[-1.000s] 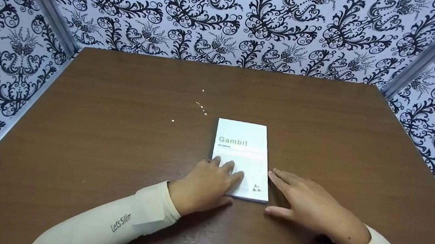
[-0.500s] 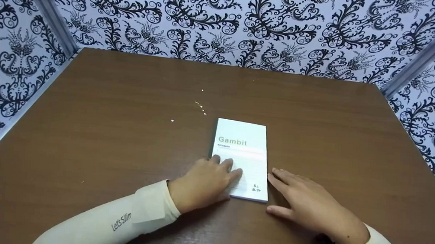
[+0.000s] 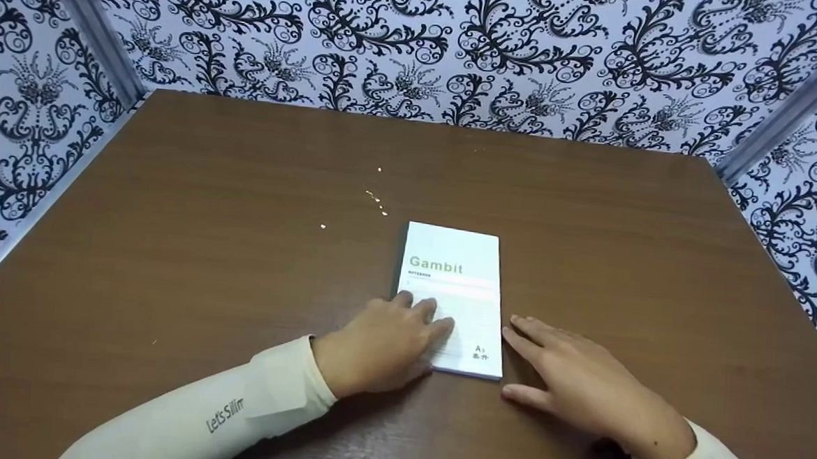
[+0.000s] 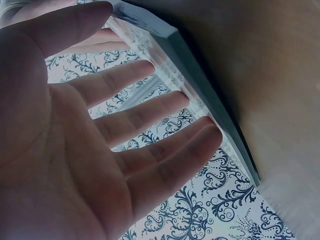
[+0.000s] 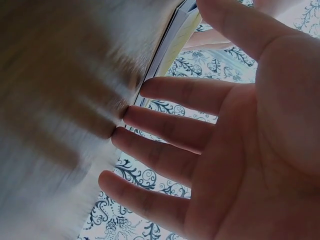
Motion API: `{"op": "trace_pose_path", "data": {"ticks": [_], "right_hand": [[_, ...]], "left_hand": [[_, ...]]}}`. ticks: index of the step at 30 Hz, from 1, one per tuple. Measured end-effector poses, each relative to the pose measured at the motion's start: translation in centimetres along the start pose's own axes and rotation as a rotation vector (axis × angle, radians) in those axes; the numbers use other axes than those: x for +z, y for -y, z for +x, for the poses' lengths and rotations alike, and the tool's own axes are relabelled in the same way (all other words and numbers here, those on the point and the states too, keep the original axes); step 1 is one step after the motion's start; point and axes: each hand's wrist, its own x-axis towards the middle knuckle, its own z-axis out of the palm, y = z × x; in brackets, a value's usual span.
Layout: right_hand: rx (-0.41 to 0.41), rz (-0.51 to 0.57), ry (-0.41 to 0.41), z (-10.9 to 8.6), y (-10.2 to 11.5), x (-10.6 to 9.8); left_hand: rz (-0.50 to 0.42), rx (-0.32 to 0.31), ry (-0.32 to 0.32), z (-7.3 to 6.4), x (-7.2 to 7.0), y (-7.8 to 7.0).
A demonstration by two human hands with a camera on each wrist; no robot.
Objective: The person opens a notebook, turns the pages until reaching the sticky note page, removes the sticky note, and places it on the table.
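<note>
Pale sleeves cover both forearms. The right hand, fingers straight, rests on the brown wood-grain table just beside the Gambit notebook; the left hand, fingers spread, rests fingertips on its lower cover. Beyond lie white specks, then damask-patterned walls.

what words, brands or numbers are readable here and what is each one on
"Gambit": large letters on the notebook cover
"NOTEBOOK": small, just under it, barely legible
"A" plus a small mark, perhaps a 5: low on the same cover
Characters below that: too blurred to read
"Let's": on the left sleeve; the word after it is unclear, possibly "Slim"
Wrist views: nothing legible
</note>
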Motion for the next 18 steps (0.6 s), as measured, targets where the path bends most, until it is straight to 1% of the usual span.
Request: {"op": "trace_pose_path", "data": {"ticks": [3, 10, 14, 18], "right_hand": [[-0.004, -0.003, -0.007, 0.02, -0.03, 0.05], [0.003, 0.013, -0.018, -0.01, -0.11, 0.13], [0.006, 0.018, -0.031, 0.04, -0.06, 0.12], [0.005, 0.021, -0.042, 0.11, -0.02, 0.07]], "left_hand": [[0.000, 0.003, 0.001, 0.00, 0.05, 0.02], [-0.021, -0.002, 0.061, 0.13, -0.21, 0.00], [-0.024, -0.001, 0.043, 0.10, -0.37, -0.02], [-0.045, 0.006, 0.025, 0.08, -0.45, 0.02]]}}
